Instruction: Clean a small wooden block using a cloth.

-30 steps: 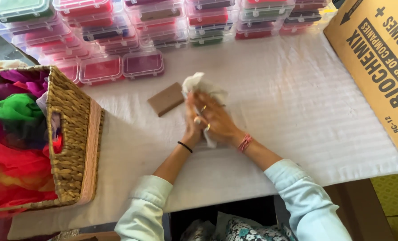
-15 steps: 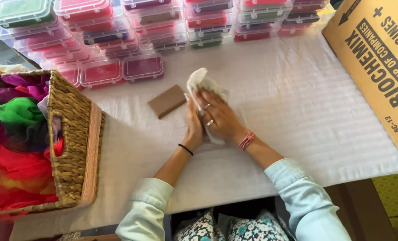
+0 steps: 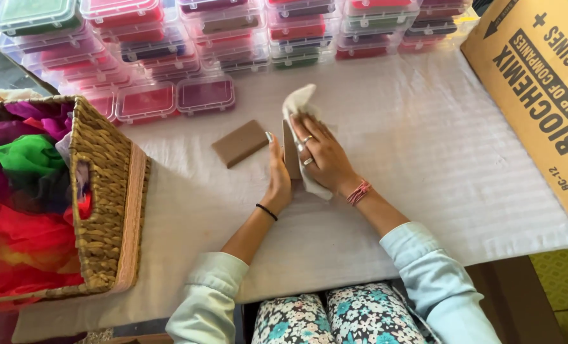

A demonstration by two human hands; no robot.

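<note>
Hands pressed around a card in white cloth

Table [image 3: 424, 159] first: it runs the full width of your view under a white covering, and everything you handle sits on it. Your biggest neighbour is the brown cardboard box [image 3: 539, 95] at the right edge, well apart from your hands. On your left stands a woven basket [image 3: 102, 204] stuffed with bright scarves [image 3: 16, 191] in green, purple, red and orange. Along the far edge, rows of clear plastic cases [image 3: 163, 99] with coloured contents are stacked.

Now to your hands at the centre. Your right hand [image 3: 319, 156] lies flat, fingers spread, on a white cloth [image 3: 297, 102] that sticks out beyond your fingertips and trails below your palm. Your left hand [image 3: 277, 178] stands on edge, fingers together and straight, pressed against a brown card [image 3: 291, 150] held upright between both hands. So neither hand is clenched; the two are pressed toward each other on the card and cloth. A second brown card [image 3: 239, 143] lies flat on the table just beyond your left fingertips, not touching them.
</note>
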